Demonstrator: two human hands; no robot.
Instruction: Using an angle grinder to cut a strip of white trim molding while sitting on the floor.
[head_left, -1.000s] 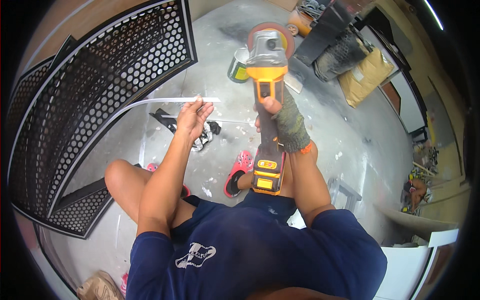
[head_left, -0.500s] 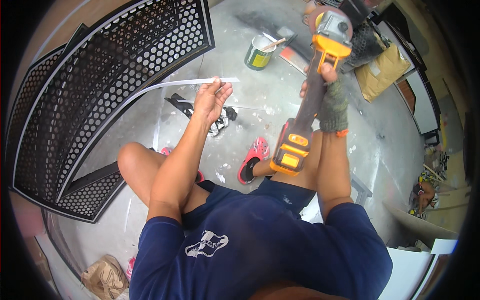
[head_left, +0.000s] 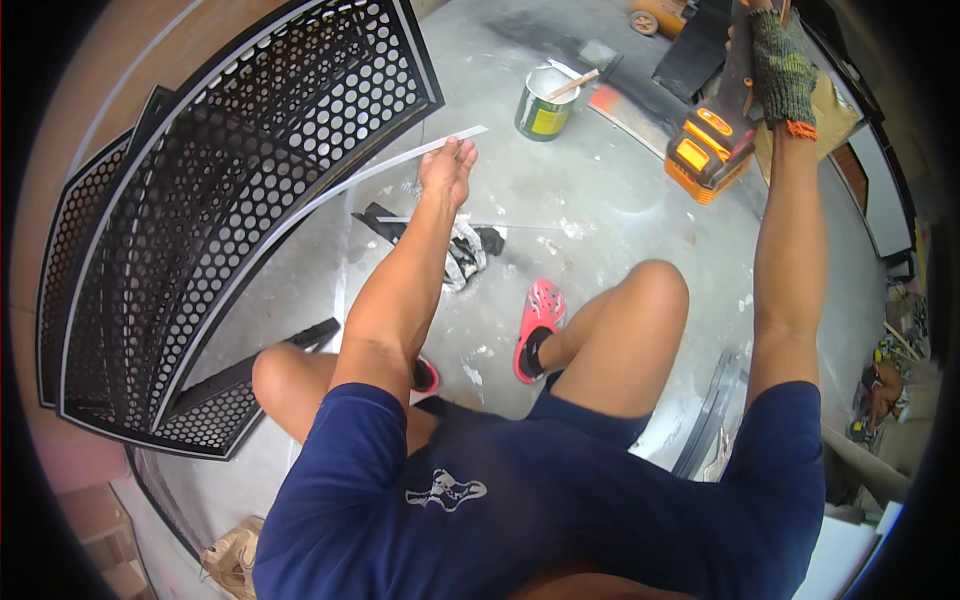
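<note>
While the left hand (head_left: pixel 450 172) pinched a thin pale strip (head_left: pixel 375 172) close to its far end, the right hand (head_left: pixel 778 65), in a green-grey knitted glove (head_left: pixel 786 90) with an orange cuff, gripped the dark handle of a power tool (head_left: pixel 712 143) at the far right, the tool's far end out of view. The strip ran left and nearer, alongside a curved black perforated panel (head_left: pixel 432 90). Between the hands, farther off, a green can (head_left: pixel 541 118) with a stick stood on the grey floor (head_left: pixel 612 195); crumpled dark scraps (head_left: pixel 465 262) lay nearer.

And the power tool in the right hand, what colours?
Black and orange power tool, as far as it shows; head view.
</note>
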